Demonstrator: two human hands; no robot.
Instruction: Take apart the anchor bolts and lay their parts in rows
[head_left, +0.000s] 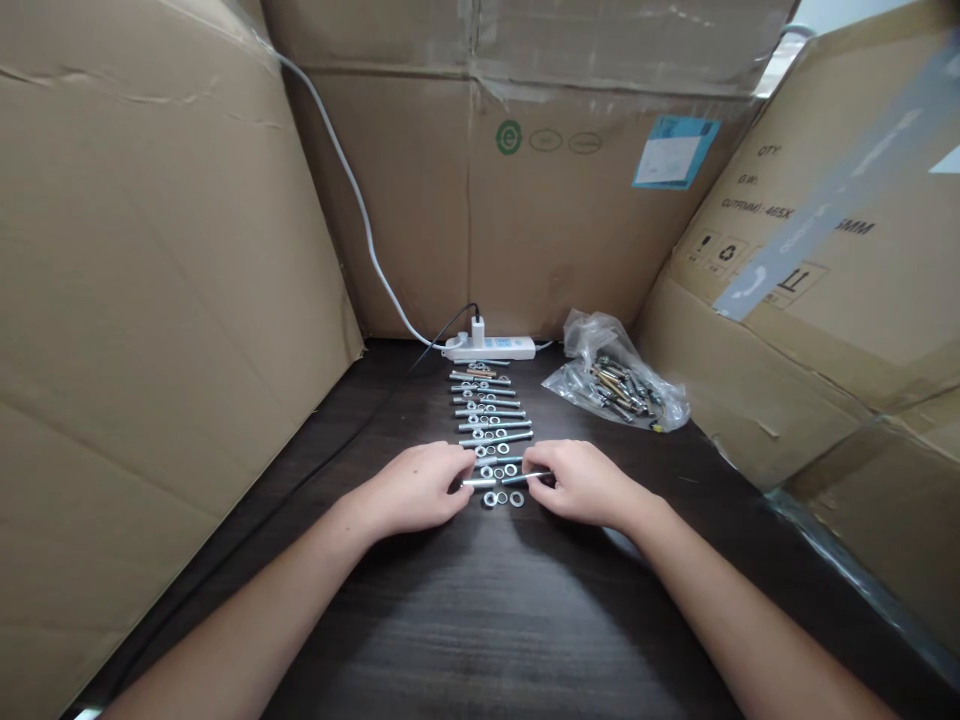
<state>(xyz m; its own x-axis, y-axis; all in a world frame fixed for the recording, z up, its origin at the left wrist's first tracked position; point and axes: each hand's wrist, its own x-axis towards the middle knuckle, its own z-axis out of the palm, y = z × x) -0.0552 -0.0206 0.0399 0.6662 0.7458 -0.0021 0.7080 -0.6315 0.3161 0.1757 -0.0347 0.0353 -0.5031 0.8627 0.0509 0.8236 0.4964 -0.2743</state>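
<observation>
Near the close end of a column of hardware on a dark wooden bench point(480, 620), the left hand point(424, 488) pinches a silver sleeve point(480, 484) between thumb and fingers while the right hand point(577, 483) grips the end of a slim bolt point(517, 479). The two pieces lie nearly in line, roughly midway between the bench's left and right edges; whether they touch cannot be told. Just nearer sit a loose nut point(490, 499), a ring point(502, 497) and a flat washer point(517, 499). Rows of bolts point(495, 428) run back toward a white power strip point(502, 348) at the bench's far edge. A dipping knuckle could scatter the washer trio, and a slack pinch could let the round sleeve roll into the next row
</observation>
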